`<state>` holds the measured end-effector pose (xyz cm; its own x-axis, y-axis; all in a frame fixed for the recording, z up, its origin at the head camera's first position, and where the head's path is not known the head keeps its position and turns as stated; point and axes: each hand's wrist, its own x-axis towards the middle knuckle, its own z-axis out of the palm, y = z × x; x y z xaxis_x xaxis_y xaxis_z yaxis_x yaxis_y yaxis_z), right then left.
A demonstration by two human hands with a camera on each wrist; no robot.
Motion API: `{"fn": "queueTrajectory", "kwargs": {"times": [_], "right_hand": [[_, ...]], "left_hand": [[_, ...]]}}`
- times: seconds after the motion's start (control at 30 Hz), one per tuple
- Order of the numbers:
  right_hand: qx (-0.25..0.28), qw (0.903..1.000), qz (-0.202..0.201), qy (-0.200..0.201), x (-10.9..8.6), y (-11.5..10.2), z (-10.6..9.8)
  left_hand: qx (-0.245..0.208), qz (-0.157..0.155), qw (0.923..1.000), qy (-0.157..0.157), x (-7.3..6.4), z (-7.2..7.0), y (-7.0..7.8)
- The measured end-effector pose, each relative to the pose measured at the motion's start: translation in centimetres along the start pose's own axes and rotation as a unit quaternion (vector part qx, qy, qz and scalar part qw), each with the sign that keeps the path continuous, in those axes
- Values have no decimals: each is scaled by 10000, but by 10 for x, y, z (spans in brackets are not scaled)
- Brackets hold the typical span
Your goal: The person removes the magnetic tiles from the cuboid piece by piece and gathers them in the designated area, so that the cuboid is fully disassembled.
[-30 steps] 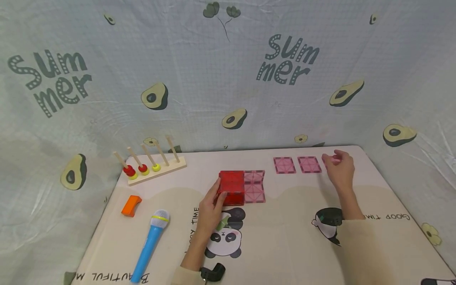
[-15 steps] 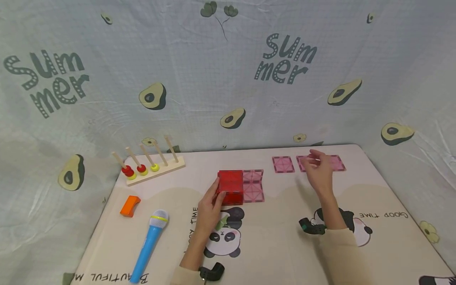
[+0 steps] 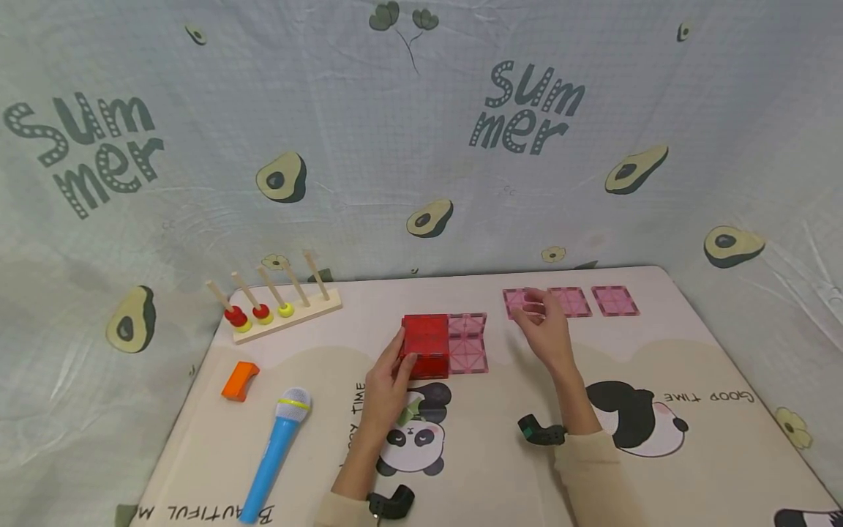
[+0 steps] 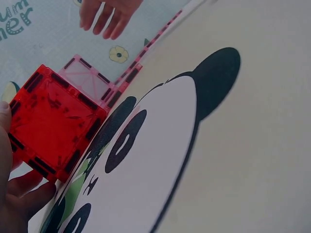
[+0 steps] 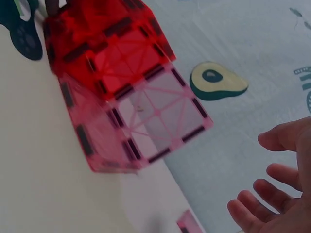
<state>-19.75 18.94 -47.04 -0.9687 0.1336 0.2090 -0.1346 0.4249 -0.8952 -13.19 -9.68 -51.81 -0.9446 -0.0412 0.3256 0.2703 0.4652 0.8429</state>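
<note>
My left hand (image 3: 385,388) grips the left side of a red cube of magnetic tiles (image 3: 426,344), thumb at the front and fingers along the side. Attached to the cube's right are two pink magnetic tiles: a flat one (image 3: 468,357) on the table and an upright one (image 5: 158,111) behind it. My right hand (image 3: 545,333) hovers over the leftmost loose pink tile (image 3: 513,298), partly covering it. Its fingers are relaxed and spread with nothing between them, as the right wrist view shows. Two more loose pink tiles, a middle one (image 3: 571,301) and a right one (image 3: 615,301), lie beside it.
A wooden peg stand (image 3: 290,316) with red and yellow beads stands at the back left. In front of it lie an orange arch block (image 3: 240,381) and a blue toy microphone (image 3: 275,457). A patterned curtain (image 3: 356,132) rises behind the table.
My right hand has moved left along the row, from the rightmost loose pink tile past the middle one to the leftmost. The left hand and red cube have stayed put.
</note>
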Motion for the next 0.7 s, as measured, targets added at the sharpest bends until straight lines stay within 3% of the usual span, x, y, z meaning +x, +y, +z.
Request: {"fn": "queueTrajectory", "kwargs": {"times": [0.23, 0.4, 0.57, 0.7], "right_hand": [[167, 9983, -43, -556, -6, 1, 23], [-26, 9964, -43, -842, -10, 4, 35], [-431, 9942, 57, -988, -13, 9, 47], [-661, 9938, 81, -886, -14, 13, 54]], "left_hand": [[-97, 106, 9999, 3, 1, 0, 0], [-97, 42, 9999, -20, 0, 0, 0], [-61, -57, 9999, -68, 0, 0, 0], [-59, -123, 9998, -123, 1, 0, 1]]}}
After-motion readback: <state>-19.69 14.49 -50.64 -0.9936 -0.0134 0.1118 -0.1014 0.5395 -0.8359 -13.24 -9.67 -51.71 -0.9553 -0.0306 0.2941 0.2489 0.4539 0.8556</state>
